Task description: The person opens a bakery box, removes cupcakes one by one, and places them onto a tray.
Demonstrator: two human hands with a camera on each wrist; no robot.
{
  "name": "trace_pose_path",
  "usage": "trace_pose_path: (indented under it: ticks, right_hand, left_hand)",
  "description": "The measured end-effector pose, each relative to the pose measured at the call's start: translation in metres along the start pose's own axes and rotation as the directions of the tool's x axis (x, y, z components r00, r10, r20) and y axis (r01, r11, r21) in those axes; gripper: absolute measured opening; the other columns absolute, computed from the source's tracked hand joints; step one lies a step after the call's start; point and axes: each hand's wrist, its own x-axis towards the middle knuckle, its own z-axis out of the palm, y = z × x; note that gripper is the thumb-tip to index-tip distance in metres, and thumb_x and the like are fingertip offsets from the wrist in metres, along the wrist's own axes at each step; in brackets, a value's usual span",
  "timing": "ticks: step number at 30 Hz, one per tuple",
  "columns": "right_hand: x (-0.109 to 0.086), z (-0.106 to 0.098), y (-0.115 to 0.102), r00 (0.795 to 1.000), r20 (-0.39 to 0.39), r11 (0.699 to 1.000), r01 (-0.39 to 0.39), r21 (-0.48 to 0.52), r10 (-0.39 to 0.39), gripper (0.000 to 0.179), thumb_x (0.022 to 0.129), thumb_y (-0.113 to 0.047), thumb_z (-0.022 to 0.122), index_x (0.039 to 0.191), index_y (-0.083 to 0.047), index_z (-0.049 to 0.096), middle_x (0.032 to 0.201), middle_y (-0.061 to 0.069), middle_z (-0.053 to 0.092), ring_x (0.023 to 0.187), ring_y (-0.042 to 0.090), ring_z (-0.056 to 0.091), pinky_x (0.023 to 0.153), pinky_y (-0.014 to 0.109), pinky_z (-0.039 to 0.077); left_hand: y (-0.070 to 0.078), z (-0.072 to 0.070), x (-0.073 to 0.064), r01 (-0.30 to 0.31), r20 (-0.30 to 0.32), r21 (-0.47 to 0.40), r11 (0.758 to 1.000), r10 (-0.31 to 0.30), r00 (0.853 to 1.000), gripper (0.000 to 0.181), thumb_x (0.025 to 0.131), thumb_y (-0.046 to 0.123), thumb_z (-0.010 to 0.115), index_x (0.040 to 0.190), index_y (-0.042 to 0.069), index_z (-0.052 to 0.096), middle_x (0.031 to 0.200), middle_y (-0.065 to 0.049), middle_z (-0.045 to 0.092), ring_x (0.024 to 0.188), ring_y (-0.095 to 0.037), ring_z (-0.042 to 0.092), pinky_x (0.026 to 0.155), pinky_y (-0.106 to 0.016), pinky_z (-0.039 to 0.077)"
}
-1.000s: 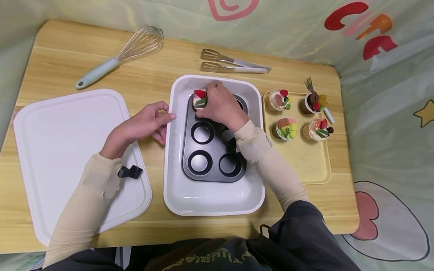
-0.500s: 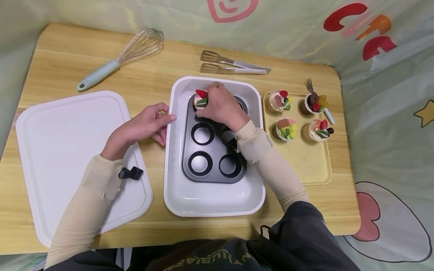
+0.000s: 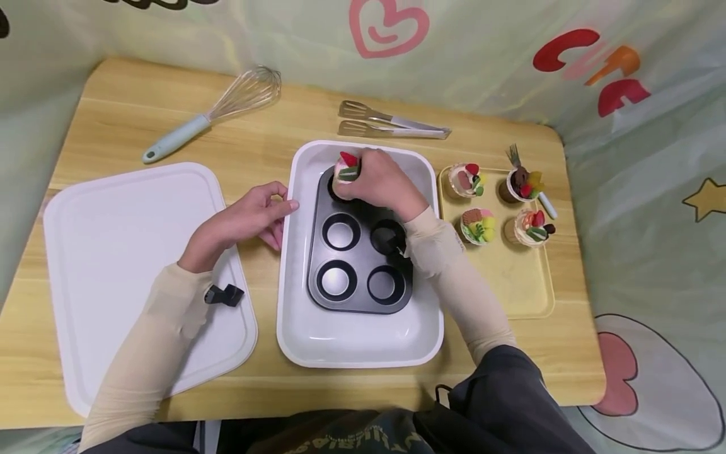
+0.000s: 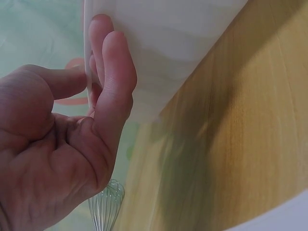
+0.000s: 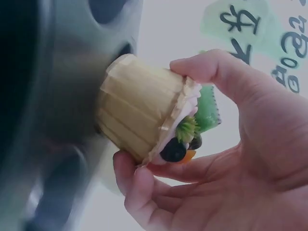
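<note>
My right hand holds a cupcake by its upper rim, between thumb and fingers. The cupcake has a pale pleated wrapper, topped with strawberry, kiwi and dark berries. Most of its wrapper shows in the right wrist view, tilted close above the dark muffin tin, over the back-left cup in the head view. The tin lies inside a white deep tray. At that tray's left side, my left hand pinches the rim, thumb on the inner side and fingers behind the outer wall.
A yellow tray with several cupcakes stands at right, a fork beside it. Behind the white deep tray lie metal tongs. A whisk lies at back left, above a flat white tray.
My right hand has raised the cupcake out of the back-left cup and shifted it slightly right. The left hand stays at the rim. The head view has tilted up a little.
</note>
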Motion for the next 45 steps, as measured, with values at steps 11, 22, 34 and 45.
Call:
trace_pose_path:
  ticks: [11,22,34,45]
  right_hand:
    - [-0.058,-0.059,0.017,0.986,-0.128,0.994,-0.105,0.041,0.109,0.055,0.083,-0.035,0.072,0.125,-0.004,0.057,0.102,0.01,0.061,0.086,0.026,0.056,0.071,0.035,0.049]
    - [-0.13,-0.08,0.061,0.934,-0.297,0.979,-0.203,0.007,0.196,0.06,0.082,-0.033,0.071,0.126,0.004,0.055,0.11,0.018,0.055,0.094,0.031,0.051,0.072,0.039,0.043]
    - [-0.177,-0.07,0.092,0.898,-0.365,0.968,-0.248,0.045,0.247,0.055,0.082,-0.027,0.074,0.124,0.004,0.057,0.112,0.018,0.057,0.097,0.031,0.053,0.077,0.039,0.042]
    - [-0.211,-0.042,0.121,0.868,-0.348,0.934,-0.343,0.097,0.355,0.048,0.079,-0.02,0.077,0.116,0.006,0.058,0.098,0.018,0.058,0.084,0.029,0.052,0.066,0.032,0.044]
  left_hand:
    - [-0.001,0.002,-0.001,-0.004,0.0,0.004,1.0,0.004,1.0,0.03,0.106,0.025,0.051,0.113,-0.001,0.038,0.063,-0.014,0.063,0.054,-0.025,0.066,0.057,-0.044,0.062]
    - [0.0,0.003,0.001,-0.012,0.012,0.0,1.0,0.012,1.0,0.028,0.106,0.024,0.05,0.113,0.0,0.038,0.062,-0.013,0.063,0.053,-0.024,0.065,0.056,-0.043,0.061]
    - [-0.002,0.0,-0.002,-0.027,-0.008,-0.01,1.0,0.027,1.0,0.025,0.106,0.021,0.05,0.111,-0.001,0.04,0.062,-0.013,0.065,0.052,-0.023,0.065,0.056,-0.043,0.061]
    - [-0.002,0.001,0.005,-0.036,0.015,-0.03,0.999,0.036,0.999,0.024,0.106,0.02,0.049,0.112,-0.001,0.04,0.061,-0.015,0.065,0.051,-0.025,0.065,0.056,-0.045,0.061]
